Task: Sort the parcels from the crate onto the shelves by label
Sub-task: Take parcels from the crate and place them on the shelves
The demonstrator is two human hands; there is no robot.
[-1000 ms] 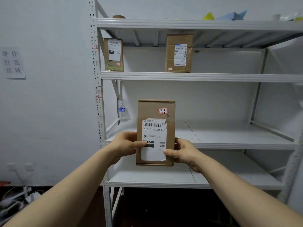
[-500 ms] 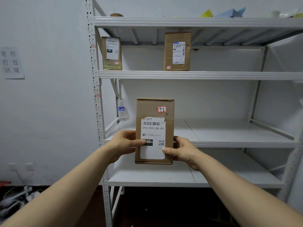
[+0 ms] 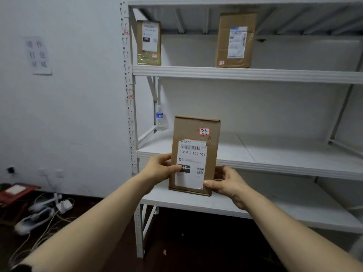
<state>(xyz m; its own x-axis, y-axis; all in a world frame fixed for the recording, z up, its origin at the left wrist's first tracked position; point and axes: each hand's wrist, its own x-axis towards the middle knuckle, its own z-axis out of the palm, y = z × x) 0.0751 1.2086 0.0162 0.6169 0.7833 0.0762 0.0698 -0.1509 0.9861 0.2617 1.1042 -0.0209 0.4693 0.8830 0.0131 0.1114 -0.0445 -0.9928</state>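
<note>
Standing behind: white shelves (image 3: 245, 73). Cardboard parcel (image 3: 196, 132): upright, held before their middle level; stiff, probably light; best gripped by its side edges. Both left hand (image 3: 160, 167) and right hand (image 3: 227, 183) clamped on one side each. Handwritten sticker (image 3: 204, 131), seemingly "3-3".

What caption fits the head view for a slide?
Left hand and right hand hold a labelled parcel upright before the rack; two boxes stand on an upper shelf.

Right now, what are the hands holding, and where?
A parcel, upright. The left hand grips its left edge, the right hand its lower right corner.
</note>
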